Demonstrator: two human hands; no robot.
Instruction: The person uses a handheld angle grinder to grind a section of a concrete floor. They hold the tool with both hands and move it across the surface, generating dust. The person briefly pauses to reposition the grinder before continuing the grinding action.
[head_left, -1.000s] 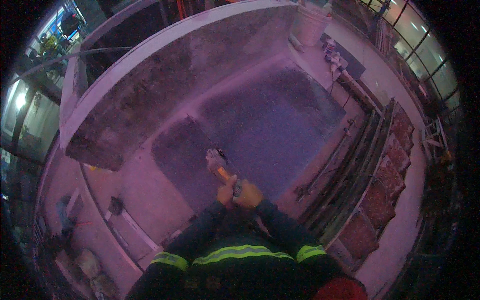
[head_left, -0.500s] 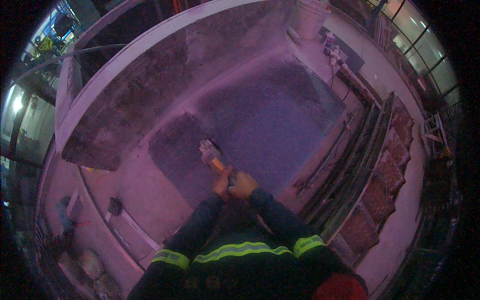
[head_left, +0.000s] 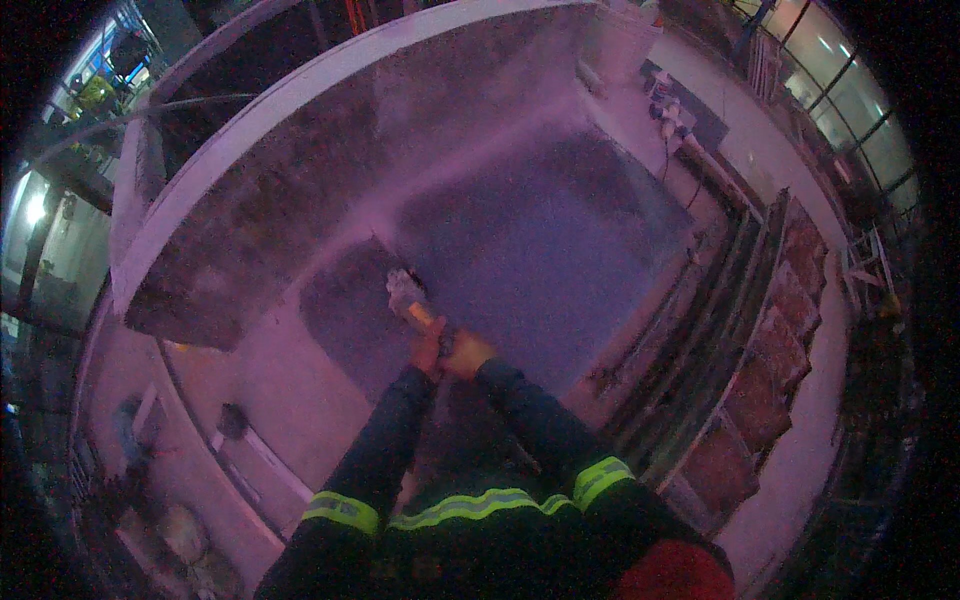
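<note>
Both my hands grip an angle grinder (head_left: 408, 298) with a pale, dusty head and a yellow-orange patch on its body. My left hand (head_left: 427, 345) is wrapped round the body, and my right hand (head_left: 467, 354) closes on the rear end just beside it. The grinder's head points away from me to the left, over a large flat dark grey slab (head_left: 550, 260). Whether its disc touches the slab I cannot tell. A narrow slit or line runs at the slab's far left edge, beyond the tool.
A long curved wall panel (head_left: 300, 150) stands along the far side. To the right lie dark metal bars (head_left: 690, 320) and reddish-brown plates (head_left: 755, 410). A white bucket (head_left: 618, 45) and another power tool (head_left: 668, 110) with a cord are at the far right. Pale dust covers the floor.
My hands and the grinder have moved a little away from me and to the left over the slab. My grip looks the same.
</note>
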